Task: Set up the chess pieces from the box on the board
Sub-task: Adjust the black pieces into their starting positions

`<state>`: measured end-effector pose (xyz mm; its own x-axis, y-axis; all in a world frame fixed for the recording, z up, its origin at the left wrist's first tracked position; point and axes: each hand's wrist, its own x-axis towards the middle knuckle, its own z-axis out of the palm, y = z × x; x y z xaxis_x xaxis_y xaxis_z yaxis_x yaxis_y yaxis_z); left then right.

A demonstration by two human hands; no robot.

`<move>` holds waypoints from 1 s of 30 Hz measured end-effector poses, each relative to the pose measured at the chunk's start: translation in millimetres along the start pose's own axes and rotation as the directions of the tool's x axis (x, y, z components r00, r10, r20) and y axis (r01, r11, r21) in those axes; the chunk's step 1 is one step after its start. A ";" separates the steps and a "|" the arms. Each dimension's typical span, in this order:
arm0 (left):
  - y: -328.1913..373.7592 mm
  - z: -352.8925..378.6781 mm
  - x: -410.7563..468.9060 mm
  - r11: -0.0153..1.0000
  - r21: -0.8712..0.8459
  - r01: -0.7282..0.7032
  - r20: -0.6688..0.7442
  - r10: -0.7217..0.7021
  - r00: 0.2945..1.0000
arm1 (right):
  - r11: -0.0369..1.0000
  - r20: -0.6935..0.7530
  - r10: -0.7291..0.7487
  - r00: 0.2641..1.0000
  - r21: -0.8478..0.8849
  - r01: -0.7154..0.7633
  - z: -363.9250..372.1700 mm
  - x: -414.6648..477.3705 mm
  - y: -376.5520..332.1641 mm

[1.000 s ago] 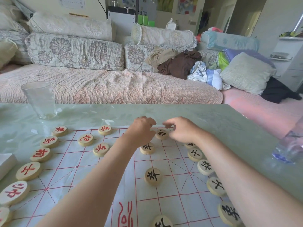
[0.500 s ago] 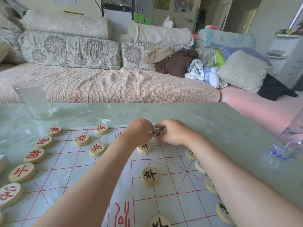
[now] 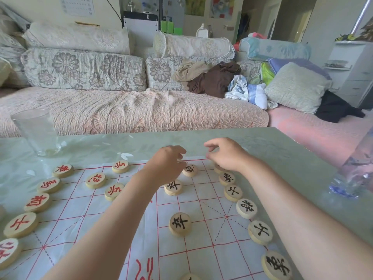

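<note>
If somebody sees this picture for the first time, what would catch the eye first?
The left hand and right hand reach side by side to the far edge of the red-lined board. Round red-lettered pieces curve along its left side, black-lettered pieces along its right.

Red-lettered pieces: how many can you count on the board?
8 red-lettered pieces: five down the board's left side, three nearer the middle; the left forearm may hide more.
</note>
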<state>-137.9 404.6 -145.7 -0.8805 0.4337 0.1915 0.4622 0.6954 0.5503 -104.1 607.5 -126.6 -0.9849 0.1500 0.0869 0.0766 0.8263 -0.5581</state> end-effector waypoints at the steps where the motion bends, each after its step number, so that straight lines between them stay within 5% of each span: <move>1: 3.1 -1.4 0.4 1.000 -0.003 -0.005 -0.004 0.005 1.000 | 1.000 -0.038 0.010 0.999 0.004 -0.010 -6.0 1.9 7.7; 11: 49.5 33.0 57.2 0.994 0.099 0.046 0.166 -0.062 0.984 | 0.994 -0.044 0.076 0.996 -0.076 -0.079 -11.0 22.9 54.1; 19: 63.6 60.0 82.4 0.917 0.399 0.018 0.249 -0.127 0.960 | 0.996 0.068 0.033 0.997 -0.091 -0.027 -8.7 32.3 68.4; 26: 67.3 66.7 89.7 0.981 0.056 0.184 0.117 -0.189 0.975 | 0.994 -0.011 -0.040 0.999 -0.098 0.039 -3.0 29.0 73.6; 30: 70.8 72.4 94.9 0.905 -0.265 0.334 0.101 -0.318 0.943 | 0.995 -0.067 -0.071 0.995 -0.076 0.066 0.0 29.5 77.3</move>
<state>-181.2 536.5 -147.4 -0.9663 0.2459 -0.0768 0.0964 0.6217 0.7773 -127.3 675.9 -167.2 -0.9752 0.1272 0.1812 0.0235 0.8732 -0.4867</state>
